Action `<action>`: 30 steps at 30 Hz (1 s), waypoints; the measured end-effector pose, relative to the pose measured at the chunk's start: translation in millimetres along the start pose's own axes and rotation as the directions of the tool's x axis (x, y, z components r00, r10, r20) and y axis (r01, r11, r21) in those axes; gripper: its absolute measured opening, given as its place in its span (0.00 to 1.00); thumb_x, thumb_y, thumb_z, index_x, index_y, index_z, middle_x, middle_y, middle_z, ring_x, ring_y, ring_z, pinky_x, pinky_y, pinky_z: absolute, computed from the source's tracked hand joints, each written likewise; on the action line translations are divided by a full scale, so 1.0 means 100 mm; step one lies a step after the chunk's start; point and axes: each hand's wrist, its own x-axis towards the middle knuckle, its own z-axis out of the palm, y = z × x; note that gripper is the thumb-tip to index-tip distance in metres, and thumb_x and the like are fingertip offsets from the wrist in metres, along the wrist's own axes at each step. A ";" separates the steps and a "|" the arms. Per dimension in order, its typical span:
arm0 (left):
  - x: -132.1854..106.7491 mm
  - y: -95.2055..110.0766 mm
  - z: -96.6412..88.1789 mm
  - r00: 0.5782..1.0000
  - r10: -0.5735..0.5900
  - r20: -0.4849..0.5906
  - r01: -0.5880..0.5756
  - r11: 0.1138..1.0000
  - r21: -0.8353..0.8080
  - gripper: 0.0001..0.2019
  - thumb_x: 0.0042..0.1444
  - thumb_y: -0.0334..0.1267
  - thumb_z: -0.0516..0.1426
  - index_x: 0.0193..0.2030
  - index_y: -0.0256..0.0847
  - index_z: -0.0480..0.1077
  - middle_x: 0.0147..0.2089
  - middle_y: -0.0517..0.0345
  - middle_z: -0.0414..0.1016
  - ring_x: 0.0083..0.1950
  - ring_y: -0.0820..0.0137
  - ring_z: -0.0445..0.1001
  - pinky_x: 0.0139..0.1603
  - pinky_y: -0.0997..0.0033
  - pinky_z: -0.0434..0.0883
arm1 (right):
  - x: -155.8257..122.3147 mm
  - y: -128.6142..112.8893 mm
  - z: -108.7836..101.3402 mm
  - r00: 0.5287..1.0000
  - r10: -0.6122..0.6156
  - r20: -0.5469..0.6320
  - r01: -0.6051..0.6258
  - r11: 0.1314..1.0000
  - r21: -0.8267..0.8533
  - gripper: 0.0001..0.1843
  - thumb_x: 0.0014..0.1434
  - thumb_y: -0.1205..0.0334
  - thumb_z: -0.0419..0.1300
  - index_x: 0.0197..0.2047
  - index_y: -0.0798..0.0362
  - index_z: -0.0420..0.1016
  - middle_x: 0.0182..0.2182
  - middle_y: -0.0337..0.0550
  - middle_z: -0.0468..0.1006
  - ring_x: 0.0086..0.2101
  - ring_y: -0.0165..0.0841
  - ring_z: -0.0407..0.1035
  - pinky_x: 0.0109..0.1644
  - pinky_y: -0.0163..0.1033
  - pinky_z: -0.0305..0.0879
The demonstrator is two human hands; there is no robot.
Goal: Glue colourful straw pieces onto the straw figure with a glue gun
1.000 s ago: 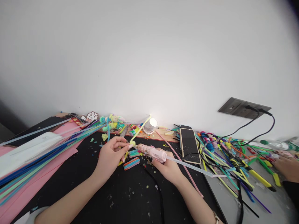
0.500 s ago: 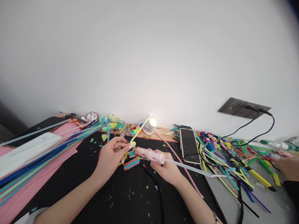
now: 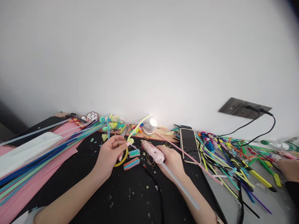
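My left hand (image 3: 112, 153) pinches a yellow pipe cleaner (image 3: 139, 127) at a small coiled disc near its lower end; the free length slants up toward the wall. In my right hand (image 3: 171, 161) is a pink hot glue gun (image 3: 153, 152), its nozzle pointing up and left, a little apart from the coil. A long translucent glue stick (image 3: 181, 186) sticks out of its back, over my right forearm. Just right of my left fingers lie a teal striped bundle (image 3: 134, 153) and an orange, blue and pink striped bundle (image 3: 131, 164). A yellow ring (image 3: 122, 160) shows beside my left fingertips.
A lit white cup-shaped lamp (image 3: 150, 126) stands by the wall. Right of it lie a phone (image 3: 190, 144), many pipe cleaners and yellow-handled pliers (image 3: 259, 177). Another person's hand (image 3: 289, 169) is at the far right. Pink sheets (image 3: 53, 174) cover the left side. A black cable (image 3: 158, 189) crosses the mat.
The glue gun has drawn back to the right, away from the coiled disc, and its glue stick has swung downward. My left hand stays nearly in place, still pinching the yellow pipe cleaner.
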 end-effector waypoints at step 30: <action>-0.09 -0.06 0.05 0.916 -0.097 0.389 0.017 0.979 0.205 0.14 0.47 0.42 0.68 0.33 0.42 0.68 0.28 0.62 0.77 0.18 0.77 0.64 0.15 0.78 0.62 | -0.03 -0.12 0.03 0.879 -0.380 -0.287 0.353 0.924 -0.145 0.16 0.69 0.71 0.54 0.56 0.49 0.74 0.47 0.45 0.82 0.55 0.42 0.70 0.62 0.52 0.60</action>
